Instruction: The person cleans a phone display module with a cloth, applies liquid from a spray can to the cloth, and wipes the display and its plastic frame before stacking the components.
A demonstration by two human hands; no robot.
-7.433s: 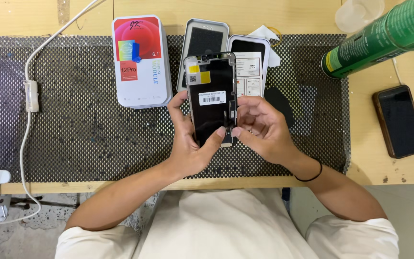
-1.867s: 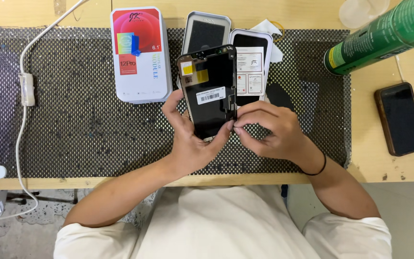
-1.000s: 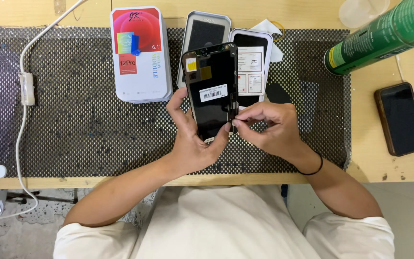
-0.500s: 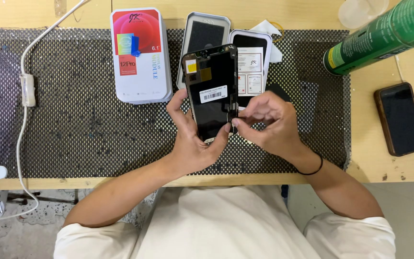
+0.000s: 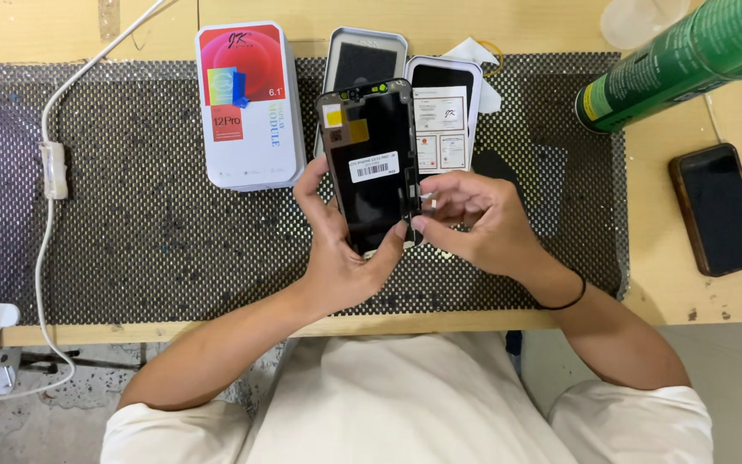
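At centre frame, a black phone screen [image 5: 373,167] is gripped by the left hand [image 5: 341,249], fingers curled around it; its right edge is pinched by the right hand [image 5: 474,219]. A red-and-white box [image 5: 249,107] is seen upper left.

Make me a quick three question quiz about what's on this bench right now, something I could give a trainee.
1. True or false: the left hand holds the screen panel up off the mat.
2. Where do the right hand fingertips touch the panel? A) top edge B) right edge, low down C) left edge
3. Fill in: a dark phone lies on the bare wood, on the ____ side of the mat.

Key:
1. True
2. B
3. right
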